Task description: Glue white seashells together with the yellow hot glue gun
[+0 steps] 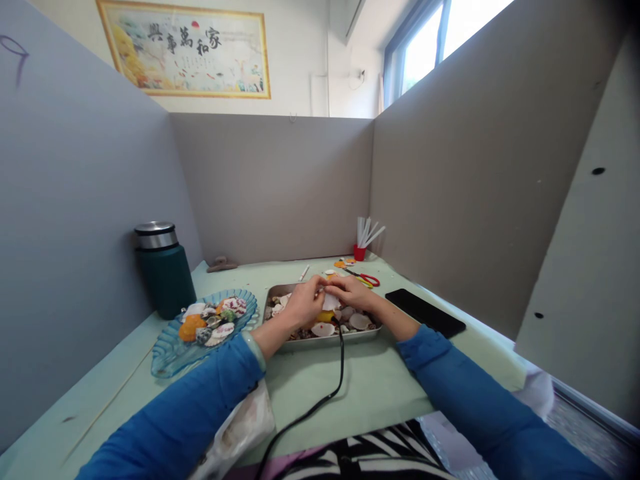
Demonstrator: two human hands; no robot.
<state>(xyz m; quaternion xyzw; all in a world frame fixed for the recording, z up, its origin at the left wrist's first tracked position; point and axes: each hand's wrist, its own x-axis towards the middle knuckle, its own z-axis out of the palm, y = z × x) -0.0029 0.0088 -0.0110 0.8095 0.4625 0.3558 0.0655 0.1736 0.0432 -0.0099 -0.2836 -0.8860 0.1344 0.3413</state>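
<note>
Over a metal tray [320,341] of shells, my left hand [306,303] and my right hand [354,293] meet at the fingertips. Both are closed in a pinch, and whatever lies between the fingers is too small or hidden to name. Just below them shows a white piece [331,302], perhaps a shell. A yellow tool [326,316], which looks like a glue gun, rests in the tray under my hands. Its black cord [342,363] runs over the tray's front edge towards me. A pale shell [323,329] and a rounder shell [359,322] lie near the tray's front.
On the left, a blue glass dish [170,357] holds several shells, with a green thermos [165,277] behind it. Scissors [369,279], a red cup [359,253] of white sticks and a black phone [425,312] are at the right. Grey partitions [275,187] enclose the table.
</note>
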